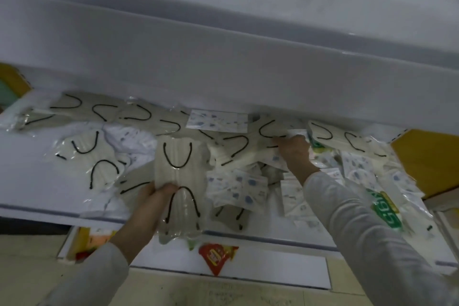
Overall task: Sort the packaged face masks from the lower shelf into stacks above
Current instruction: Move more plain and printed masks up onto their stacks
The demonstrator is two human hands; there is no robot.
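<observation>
Left hand: grip clenched on a clear packet of beige masks with black ear loops, thumb over its front face, fingers behind; packet held upright at the front edge of the lower shelf, its bottom end hanging past the edge.
Right hand: reached deep into the pile, fingers curled onto a packet near the back; frame too blurred there to say whether the grip has closed on it, so I cannot tell.
Sleeves: both arms in light grey sleeves, right forearm crossing over the right part of the pile.
Task items: packaged masks lie loose and overlapping across the lower shelf, from left of centre to the right end.
Beige type: several more packets with black loops spread over the left and back of the shelf.
Printed type: white packets with blue spots heaped in the middle, between the two hands; one more such packet at the back, just under the shelf above.
Green-lettered packets: at the right, beside the right sleeve.
Upper shelf: broad white board overhanging the pile; top face mostly bare where seen.
Below: red and yellow wrapper on a lower level near the floor.
Sides: yellow cartons at right end of the shelf.
</observation>
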